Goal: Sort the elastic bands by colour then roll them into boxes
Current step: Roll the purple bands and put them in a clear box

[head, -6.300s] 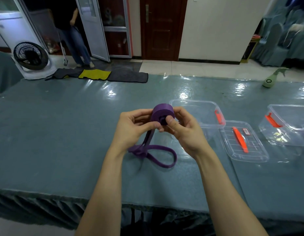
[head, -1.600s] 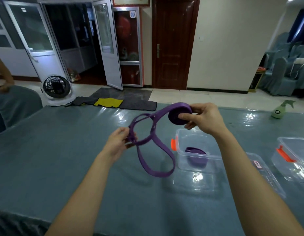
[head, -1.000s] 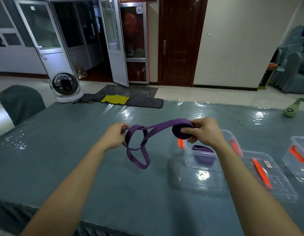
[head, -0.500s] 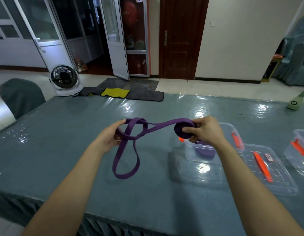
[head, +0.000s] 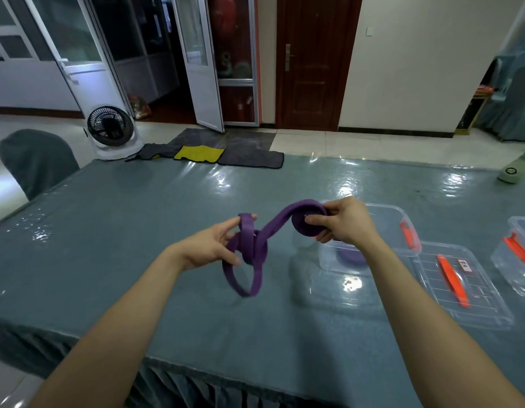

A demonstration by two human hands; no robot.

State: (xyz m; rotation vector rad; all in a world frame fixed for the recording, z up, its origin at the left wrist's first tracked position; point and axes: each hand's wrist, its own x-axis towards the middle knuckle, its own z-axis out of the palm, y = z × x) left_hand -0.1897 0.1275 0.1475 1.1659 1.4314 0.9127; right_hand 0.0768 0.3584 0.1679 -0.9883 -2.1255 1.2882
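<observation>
One head-worn wide-angle camera looks forward and down, close over the table (head: 132, 248).

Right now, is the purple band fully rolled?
Partly rolled: the right hand grips the coil; the loose tail hangs from the left hand.

We see a white fan (head: 109, 129) and a covered chair (head: 34, 160) far beyond the left hand (head: 208, 245). A spray bottle (head: 513, 169) lies well past the right hand (head: 346, 222).
</observation>
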